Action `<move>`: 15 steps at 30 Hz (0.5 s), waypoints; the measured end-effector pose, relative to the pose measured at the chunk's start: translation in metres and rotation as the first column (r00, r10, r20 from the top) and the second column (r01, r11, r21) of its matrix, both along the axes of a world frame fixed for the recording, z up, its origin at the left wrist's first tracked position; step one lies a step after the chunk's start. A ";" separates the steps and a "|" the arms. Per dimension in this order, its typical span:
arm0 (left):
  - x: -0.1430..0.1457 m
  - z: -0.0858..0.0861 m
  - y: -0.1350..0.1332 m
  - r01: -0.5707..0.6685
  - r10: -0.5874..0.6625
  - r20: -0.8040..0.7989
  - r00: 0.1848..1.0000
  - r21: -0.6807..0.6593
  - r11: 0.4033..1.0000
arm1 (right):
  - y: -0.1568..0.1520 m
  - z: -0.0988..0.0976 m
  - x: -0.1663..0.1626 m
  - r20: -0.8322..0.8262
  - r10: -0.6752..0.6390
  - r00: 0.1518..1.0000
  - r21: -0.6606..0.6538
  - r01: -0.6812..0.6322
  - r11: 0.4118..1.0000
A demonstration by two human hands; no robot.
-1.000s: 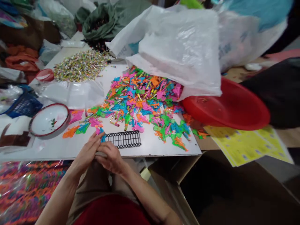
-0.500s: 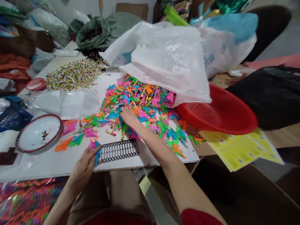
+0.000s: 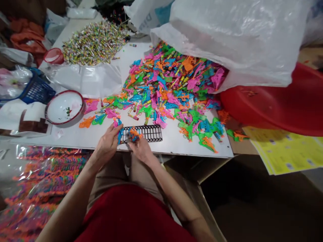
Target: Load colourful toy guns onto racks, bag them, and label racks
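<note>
A black wire rack (image 3: 153,133) lies near the table's front edge. At its left end, my left hand (image 3: 107,142) is closed around small blue and pink plastic toys (image 3: 120,131) standing in the rack. My right hand (image 3: 142,150) pinches a few orange and blue plastic toys (image 3: 135,133) over the middle of the rack; its fingertips are partly hidden. Behind the rack spreads a heap of pink, green, blue and orange plastic toys (image 3: 161,89), mixed with small printed tubes. Several flat toys (image 3: 99,119) lie apart to the left of the heap.
On the left stand a white red-rimmed bowl (image 3: 59,109) and a blue basket (image 3: 41,90). Small printed tubes (image 3: 94,43) are piled farther back. A white sack (image 3: 227,37) overhangs the heap; a red basin (image 3: 272,104) and yellow printed sheets (image 3: 290,148) are at right.
My right hand has come back from the heap to the rack, bringing orange and blue toys. My left hand stays at the rack's left end. The view has tilted downward.
</note>
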State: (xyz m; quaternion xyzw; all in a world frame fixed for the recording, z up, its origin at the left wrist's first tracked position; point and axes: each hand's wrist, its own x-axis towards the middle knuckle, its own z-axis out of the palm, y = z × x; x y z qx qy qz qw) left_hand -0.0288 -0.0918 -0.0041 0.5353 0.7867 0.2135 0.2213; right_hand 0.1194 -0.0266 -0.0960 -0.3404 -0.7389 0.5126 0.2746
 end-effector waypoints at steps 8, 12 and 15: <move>-0.001 0.000 -0.001 0.019 -0.020 0.015 1.000 0.015 1.000 | -0.024 -0.016 -0.020 0.215 -0.028 0.976 0.245 -0.026 0.969; -0.001 0.001 -0.001 0.007 -0.007 0.028 1.000 0.010 1.000 | -0.028 0.004 -0.021 0.488 -0.036 0.872 0.378 -0.174 0.909; 0.000 0.004 0.001 -0.052 0.053 0.077 0.996 -0.022 0.998 | -0.032 0.021 -0.026 0.586 -0.030 0.809 0.378 -0.241 0.894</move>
